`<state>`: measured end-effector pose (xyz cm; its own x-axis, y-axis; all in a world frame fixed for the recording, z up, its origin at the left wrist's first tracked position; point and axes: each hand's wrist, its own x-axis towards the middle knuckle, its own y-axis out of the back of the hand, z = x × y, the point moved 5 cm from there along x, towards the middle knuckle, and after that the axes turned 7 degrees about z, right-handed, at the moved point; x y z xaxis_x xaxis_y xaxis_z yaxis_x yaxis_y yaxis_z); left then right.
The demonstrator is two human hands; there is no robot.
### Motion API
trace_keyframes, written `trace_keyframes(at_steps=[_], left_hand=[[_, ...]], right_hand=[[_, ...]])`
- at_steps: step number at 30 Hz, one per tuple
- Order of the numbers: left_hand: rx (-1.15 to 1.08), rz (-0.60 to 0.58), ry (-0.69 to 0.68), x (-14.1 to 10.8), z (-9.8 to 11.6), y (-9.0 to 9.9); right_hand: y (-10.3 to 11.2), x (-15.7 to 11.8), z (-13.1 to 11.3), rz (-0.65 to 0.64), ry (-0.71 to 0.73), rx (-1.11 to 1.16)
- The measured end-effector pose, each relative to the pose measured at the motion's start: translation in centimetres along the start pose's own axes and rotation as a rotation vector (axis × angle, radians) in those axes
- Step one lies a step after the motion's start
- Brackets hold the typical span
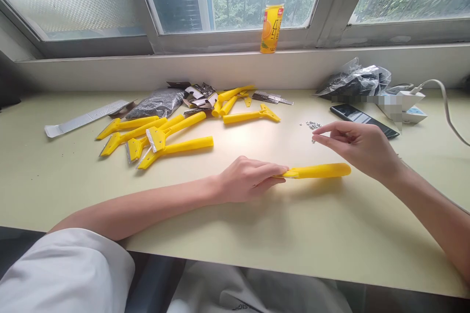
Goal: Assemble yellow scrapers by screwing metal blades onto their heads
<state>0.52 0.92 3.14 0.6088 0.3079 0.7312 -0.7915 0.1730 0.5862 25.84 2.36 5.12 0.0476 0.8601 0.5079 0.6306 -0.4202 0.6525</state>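
Observation:
My left hand (253, 178) is closed around the head end of a yellow scraper (321, 171), whose handle points right above the table. The fingers hide most of its head. My right hand (354, 144) is in a pinch above and to the right of that handle, close to a small pile of silvery screws (313, 125). A tiny silvery screw (313, 141) shows at the thumb tip; its exact shape is hard to make out. To the left lie several yellow scrapers (189, 145) with metal blades, heads pointing left. Another yellow scraper (242, 117) lies behind my left hand.
At the back are a dark plastic bag (157, 103), torn black packaging (201, 95), more yellow handles (229, 105) and a grey strip (86, 118). On the right are a phone (363, 120), a clear bag (356, 80) and a charger with cable (409, 98). A juice bottle (272, 24) stands on the sill.

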Motion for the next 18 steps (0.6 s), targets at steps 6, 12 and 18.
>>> trace_keyframes(at_steps=[6, 12, 18], left_hand=[[-0.303, 0.143, 0.432, 0.0, -2.2, 0.2], [-0.662, 0.156, 0.781, 0.0, -3.8, -0.4], [-0.819, 0.164, 0.968, -0.1, -4.9, -0.6]], right_hand=[[-0.3, 1.4, 5.6, -0.002, -0.072, -0.056], [-1.7, 1.4, 6.1, -0.09, -0.059, -0.025], [-2.2, 1.5, 5.6, -0.115, -0.011, -0.069]])
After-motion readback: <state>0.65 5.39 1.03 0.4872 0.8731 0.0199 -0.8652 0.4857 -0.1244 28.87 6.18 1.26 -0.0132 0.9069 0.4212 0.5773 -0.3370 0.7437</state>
